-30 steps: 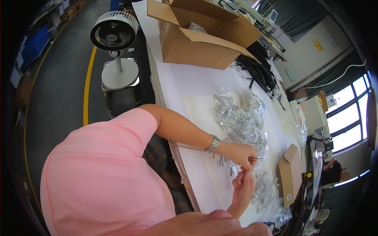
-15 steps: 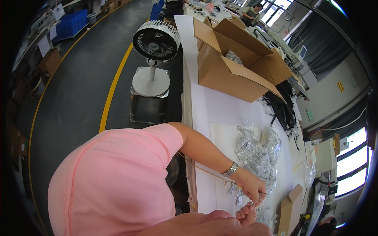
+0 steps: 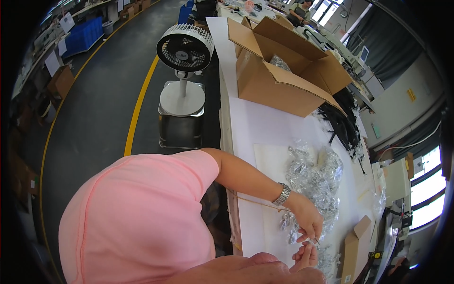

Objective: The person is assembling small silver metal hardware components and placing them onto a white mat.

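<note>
My left hand, with a metal watch on its wrist, reaches over the table with its fingers bent down in a pinch. A thin dark stick-like piece juts from its fingertips. Just below, my right hand is closed in a pinch, its fingertips almost meeting the left ones. Whatever small thing it holds is too tiny to make out. Beside both hands spreads a heap of small shiny silver pieces in clear plastic. A thin tan cord runs from the table edge toward the left wrist.
An open cardboard box stands on the white table, with black straps to its right. A smaller carton is near the hands. Left of the table, a fan stands on a stool. Another person is far back.
My left hand has shifted slightly, its fingers now pointing more steeply down at the right hand. The thin stick has tilted downward. The whole view has turned a little.
</note>
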